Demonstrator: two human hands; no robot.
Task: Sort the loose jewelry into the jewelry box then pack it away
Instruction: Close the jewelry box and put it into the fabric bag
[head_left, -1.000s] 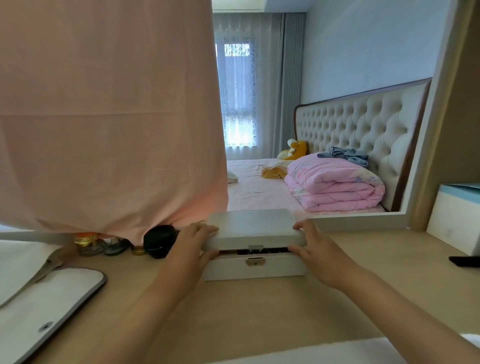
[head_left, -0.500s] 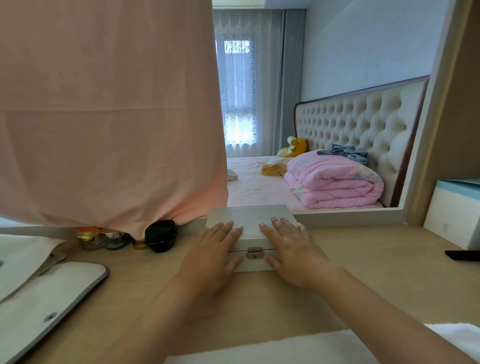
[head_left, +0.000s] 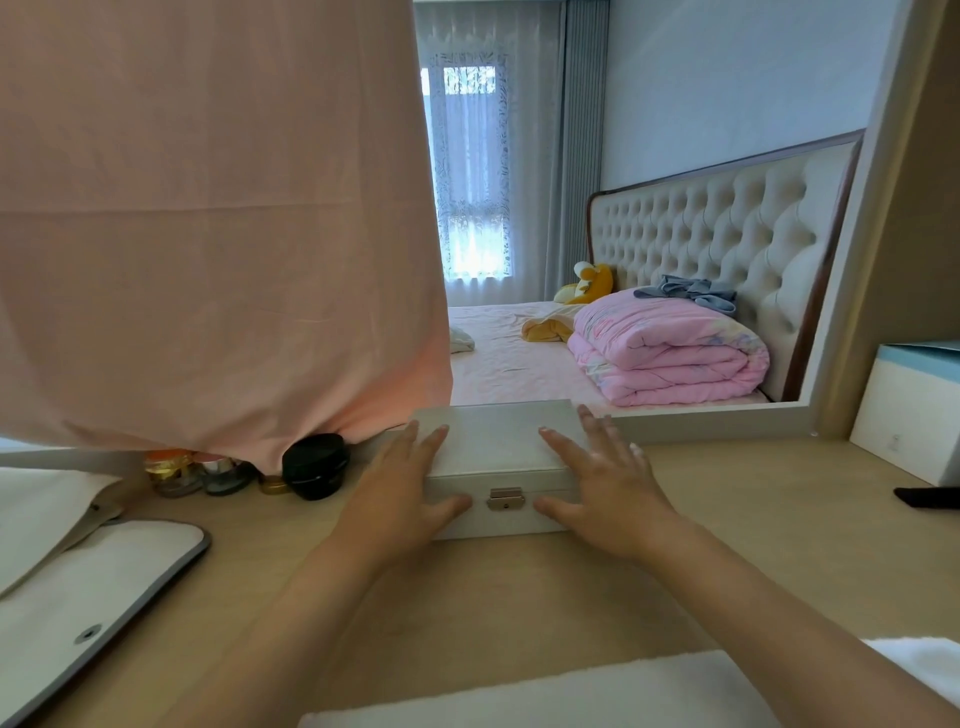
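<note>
1. Head view: since half a second ago the hands have slid from the lid's middle out to its ends, baring the clasp (head_left: 505, 499). The lid, ajar a second ago, is now down.
2. The left hand (head_left: 400, 488) and right hand (head_left: 608, 493) lie flat-fingered on the lid with thumbs against the front wall. They are pressing, not clutching, probably to steady the box for latching or lifting.
3. The jewelry box (head_left: 493, 447) sits on the desk (head_left: 519, 597), its back edge close to the mirror frame (head_left: 701, 418) and a black jar (head_left: 314, 465) near its left end. The open room lies toward the person.
</note>
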